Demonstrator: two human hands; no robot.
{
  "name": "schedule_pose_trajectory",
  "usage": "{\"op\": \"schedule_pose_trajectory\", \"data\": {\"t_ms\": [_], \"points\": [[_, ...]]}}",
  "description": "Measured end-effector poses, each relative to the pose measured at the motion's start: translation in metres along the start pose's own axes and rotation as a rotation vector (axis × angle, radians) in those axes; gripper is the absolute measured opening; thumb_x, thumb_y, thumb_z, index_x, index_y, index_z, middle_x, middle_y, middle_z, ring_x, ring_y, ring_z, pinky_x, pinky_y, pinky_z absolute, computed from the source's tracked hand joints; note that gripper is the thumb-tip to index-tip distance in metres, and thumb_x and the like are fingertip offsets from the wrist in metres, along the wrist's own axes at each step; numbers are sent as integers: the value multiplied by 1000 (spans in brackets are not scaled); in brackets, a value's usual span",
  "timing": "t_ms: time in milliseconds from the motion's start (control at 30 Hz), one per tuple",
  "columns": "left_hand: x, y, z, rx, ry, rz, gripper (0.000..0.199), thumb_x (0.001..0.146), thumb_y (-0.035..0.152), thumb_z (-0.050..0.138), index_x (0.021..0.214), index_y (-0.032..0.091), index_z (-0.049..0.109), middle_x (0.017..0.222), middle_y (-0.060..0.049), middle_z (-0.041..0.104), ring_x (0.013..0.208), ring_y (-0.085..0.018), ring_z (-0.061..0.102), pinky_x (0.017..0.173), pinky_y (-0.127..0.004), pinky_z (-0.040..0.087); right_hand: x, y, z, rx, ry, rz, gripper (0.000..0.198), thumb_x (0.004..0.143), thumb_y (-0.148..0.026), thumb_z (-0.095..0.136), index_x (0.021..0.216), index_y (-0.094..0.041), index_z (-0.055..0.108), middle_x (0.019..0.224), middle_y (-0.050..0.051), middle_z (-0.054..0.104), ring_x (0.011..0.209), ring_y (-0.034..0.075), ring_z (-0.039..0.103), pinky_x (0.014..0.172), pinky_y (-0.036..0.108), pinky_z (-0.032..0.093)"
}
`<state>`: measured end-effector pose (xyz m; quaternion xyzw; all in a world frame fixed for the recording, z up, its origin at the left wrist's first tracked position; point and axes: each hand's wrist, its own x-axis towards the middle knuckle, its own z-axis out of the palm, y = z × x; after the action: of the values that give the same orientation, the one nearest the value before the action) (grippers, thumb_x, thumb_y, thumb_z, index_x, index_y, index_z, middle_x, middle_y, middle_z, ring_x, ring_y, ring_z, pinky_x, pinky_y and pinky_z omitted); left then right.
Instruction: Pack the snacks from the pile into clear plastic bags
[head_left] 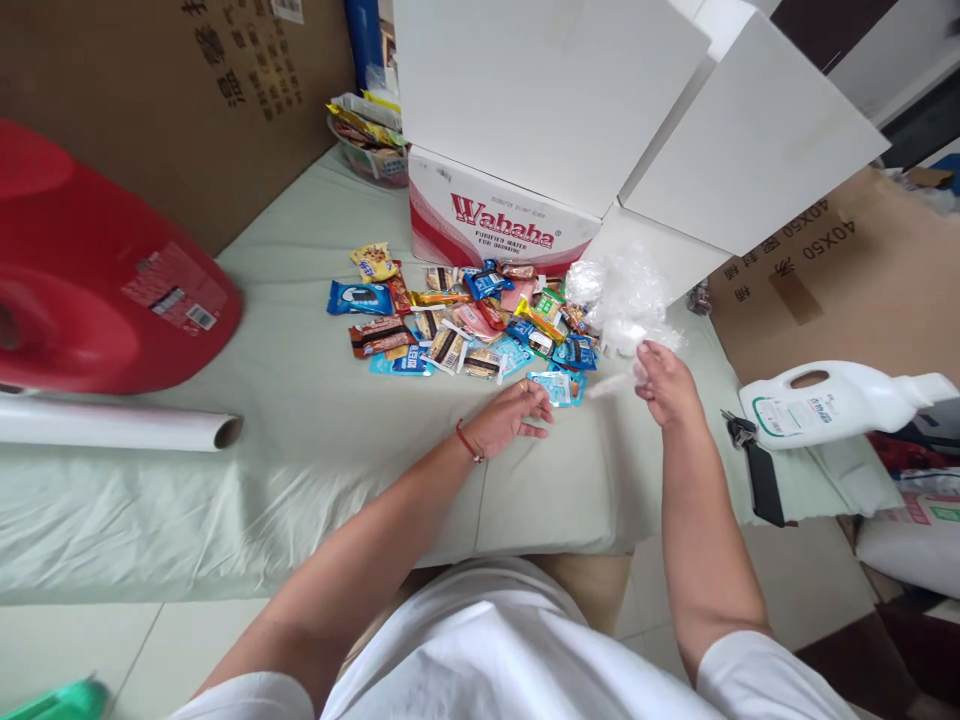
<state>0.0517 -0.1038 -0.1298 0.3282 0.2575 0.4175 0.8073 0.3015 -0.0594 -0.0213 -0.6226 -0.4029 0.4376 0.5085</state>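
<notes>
My right hand (669,382) pinches the edge of a thin transparent plastic bag (615,382). Just behind it lies a crumpled heap of similar plastic bags (630,290). My left hand (516,415), with a red string bracelet at the wrist, hovers over the cloth with its fingers loosely apart. Its fingertips are near a light-blue snack packet (559,387); whether they touch it I cannot tell. Beyond the hands is a spread pile of small wrapped snacks, among them a yellow packet (375,262), a blue packet (360,297) and a brown packet (380,337).
A Wahaha water carton (502,215) stands behind the snacks, under white boxes (540,90). On the left are a red jug (105,280) and a white roll (120,425). A white bottle (832,405) and a black phone-like object (763,485) lie on the right.
</notes>
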Motion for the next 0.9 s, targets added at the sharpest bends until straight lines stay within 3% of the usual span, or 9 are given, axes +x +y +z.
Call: {"op": "schedule_pose_trajectory", "data": {"t_ms": [67, 133, 233, 333, 433, 533, 767, 833, 900], "points": [[0, 0, -1, -19, -11, -1, 53, 77, 64, 80, 96, 19, 60, 101, -5, 62, 90, -17, 65, 74, -30, 57, 6, -8, 2, 72, -14, -32, 55, 57, -41, 95, 102, -23, 71, 67, -8, 53, 50, 6, 38, 44, 19, 29], [-1, -2, 1, -34, -9, 5, 55, 78, 67, 78, 98, 19, 61, 103, -6, 62, 92, -18, 64, 75, -32, 58, -7, -3, 11, 129, -137, -31, 54, 56, -34, 96, 103, -22, 73, 73, -6, 58, 53, 5, 43, 47, 19, 36], [-3, -5, 6, -42, 11, 52, 62, 74, 66, 82, 113, 24, 60, 120, -8, 60, 110, -23, 61, 82, -36, 58, -42, 23, 27, 204, -242, 64, 45, 56, -30, 96, 95, -19, 75, 80, -4, 64, 57, 5, 47, 49, 17, 40], [-3, -9, 8, -28, -31, 43, 76, 67, 54, 92, 127, 29, 55, 129, -9, 58, 118, -25, 60, 87, -39, 58, -68, 53, 40, 295, -194, 184, 39, 56, -29, 96, 85, -18, 73, 76, -4, 63, 58, 4, 48, 51, 16, 43], [3, -14, 6, -3, 60, 19, 69, 62, 48, 96, 112, 22, 56, 101, -3, 64, 89, -17, 66, 77, -31, 55, -77, 73, 41, 383, -105, 256, 40, 53, -28, 98, 80, -18, 70, 73, -5, 61, 58, 4, 49, 53, 15, 45], [9, -16, 1, 37, 154, 70, 56, 64, 50, 92, 89, 19, 52, 73, 4, 58, 63, -9, 57, 62, -23, 45, -78, 82, 33, 375, -59, 290, 40, 54, -29, 98, 76, -17, 67, 66, -7, 56, 53, 3, 45, 47, 14, 39], [11, -9, -4, 89, 256, 150, 52, 66, 54, 88, 77, 18, 53, 64, 5, 54, 50, -5, 42, 49, -21, 28, -85, 86, 13, 343, -161, 331, 41, 59, -31, 96, 76, -17, 61, 64, -8, 50, 47, 2, 30, 41, 14, 27], [10, -7, -4, 78, 254, 147, 53, 66, 55, 88, 76, 18, 52, 62, 6, 52, 49, -4, 39, 49, -21, 26, -88, 88, 11, 329, -219, 357, 42, 63, -35, 94, 76, -18, 58, 65, -7, 51, 47, 2, 27, 41, 15, 23], [10, -6, -4, 70, 246, 143, 53, 66, 55, 88, 76, 18, 52, 61, 6, 51, 48, -4, 37, 48, -21, 24, -91, 90, 10, 225, -185, 306, 42, 67, -44, 90, 75, -19, 57, 64, -6, 51, 48, 5, 29, 41, 18, 23]]}}
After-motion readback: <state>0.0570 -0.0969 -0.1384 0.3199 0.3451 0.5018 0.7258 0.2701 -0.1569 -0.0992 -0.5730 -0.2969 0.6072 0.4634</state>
